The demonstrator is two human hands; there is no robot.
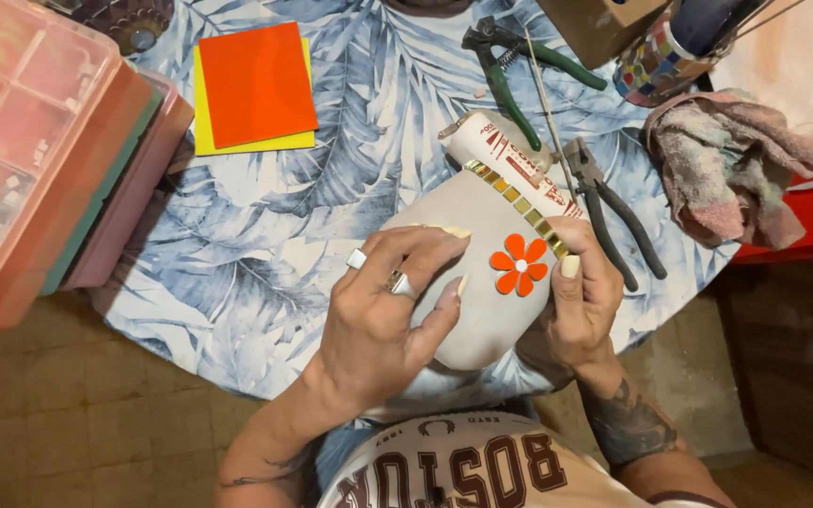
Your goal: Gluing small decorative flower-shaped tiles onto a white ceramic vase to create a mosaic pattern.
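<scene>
From where I'm standing, the person's left hand (pixel 383 315) has two chunky silver rings on it, one with a squarish pale top, and the nails are long and painted a pale creamy yellow. Same polish on the right hand (pixel 581 306). Both forearms are bare with dark tattoos, a big shaded piece on the right, thinner line work on the left. They're wearing a cream shirt with maroon block lettering across the chest.

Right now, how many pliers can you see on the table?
2. Green-handled pliers lie at the top of the table, near the mosaic cup. Black-handled pliers lie beside the right hand. Others may hide under the rag.
</scene>
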